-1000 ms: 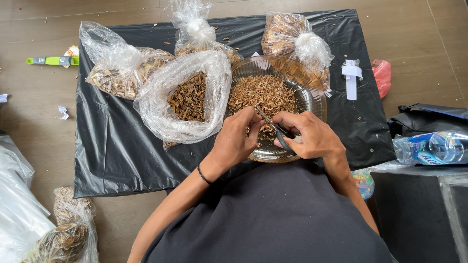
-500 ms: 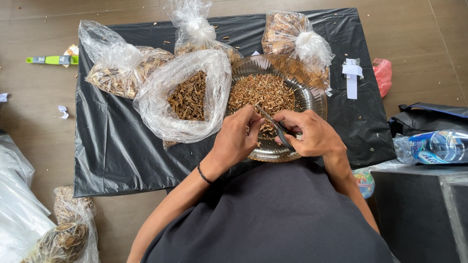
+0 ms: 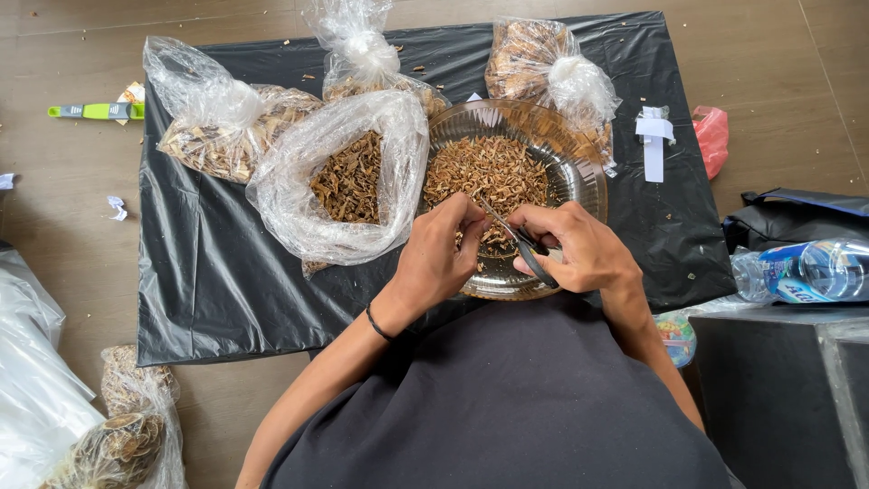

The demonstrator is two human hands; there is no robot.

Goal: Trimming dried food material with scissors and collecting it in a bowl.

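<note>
While your right hand grips the scissors closed-fisted through the handles, your left hand pinches a small dried piece at the blade tips, over the near half of the glass bowl. Keep fingertips behind the blades and cut above the bowl so trimmings fall inside. An open bag touches the bowl's left rim; tied bags crowd the far side. Free room lies on the black sheet at near left; a bottle sits well to the right.
</note>
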